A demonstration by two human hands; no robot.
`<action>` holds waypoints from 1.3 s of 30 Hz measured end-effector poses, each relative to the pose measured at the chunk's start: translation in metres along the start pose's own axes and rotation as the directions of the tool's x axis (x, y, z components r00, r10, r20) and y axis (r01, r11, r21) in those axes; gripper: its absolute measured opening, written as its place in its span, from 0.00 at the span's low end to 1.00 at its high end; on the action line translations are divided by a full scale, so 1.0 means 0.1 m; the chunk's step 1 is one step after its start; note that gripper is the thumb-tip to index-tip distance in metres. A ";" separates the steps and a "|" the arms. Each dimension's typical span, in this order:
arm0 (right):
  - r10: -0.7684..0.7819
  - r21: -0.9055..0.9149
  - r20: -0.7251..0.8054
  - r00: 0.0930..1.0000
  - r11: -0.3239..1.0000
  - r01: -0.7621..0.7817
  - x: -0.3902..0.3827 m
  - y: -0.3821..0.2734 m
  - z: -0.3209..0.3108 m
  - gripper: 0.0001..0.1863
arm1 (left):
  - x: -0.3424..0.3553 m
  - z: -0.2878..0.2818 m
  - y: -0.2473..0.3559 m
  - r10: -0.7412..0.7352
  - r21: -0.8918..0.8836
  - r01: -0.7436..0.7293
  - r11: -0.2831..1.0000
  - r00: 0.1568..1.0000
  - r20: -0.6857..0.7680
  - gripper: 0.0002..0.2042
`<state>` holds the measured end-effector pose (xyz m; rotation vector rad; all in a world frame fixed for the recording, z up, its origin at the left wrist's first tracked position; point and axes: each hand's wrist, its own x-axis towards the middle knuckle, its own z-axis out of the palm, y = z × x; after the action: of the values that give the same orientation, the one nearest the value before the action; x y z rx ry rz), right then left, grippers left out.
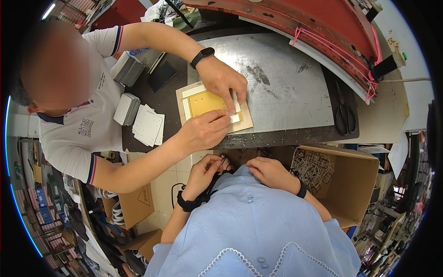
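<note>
Yellow plate (203, 104) sits near lettered shirt (69, 131), left fingers (213, 160) pressed together, right fingers (259, 166) unclear.

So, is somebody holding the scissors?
No, the scissors lie on the dark table beside the metal sheet, away from every hand.

- Observed on large grey metal plate (295, 101): smooth, semi-gloss face, marred by dark, rough-looking smudges.
- Noted on thin yellow square panel (200, 102): smooth, low sheen; exact material not determinable.
- Noted on flat tan board (248, 121): matt; wood or paper not distinguishable.
- Recorded on red painted metal frame (272, 17): scuffed, worn paint.
- Recorded on open brown cardboard box (349, 189): matt.
- Seen on light-blue cloth garment (230, 217): matt, faintly raised pattern.
</note>
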<state>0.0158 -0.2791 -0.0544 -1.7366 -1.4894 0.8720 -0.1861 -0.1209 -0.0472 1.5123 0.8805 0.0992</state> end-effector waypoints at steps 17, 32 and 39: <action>0.031 0.004 0.036 0.999 1.000 -0.031 0.05 -0.04 -0.04 0.09 | 0.03 0.00 -0.06 0.047 0.046 -0.045 0.998 0.998 -0.043 0.08; 0.037 -0.036 0.447 0.894 0.999 -0.023 0.28 -0.13 -0.15 0.09 | -0.52 0.28 -0.28 0.038 0.088 -0.002 0.996 0.912 -0.408 0.08; -0.240 0.032 0.607 0.758 0.960 0.278 0.48 -0.05 0.05 0.11 | -1.04 0.52 -0.61 -0.092 -0.152 -0.002 0.988 0.788 -0.609 0.09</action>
<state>0.0149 -0.2304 -0.0551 -1.2818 -2.1316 1.3210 -0.2579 -0.2298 -0.0649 1.3270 1.3971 0.6432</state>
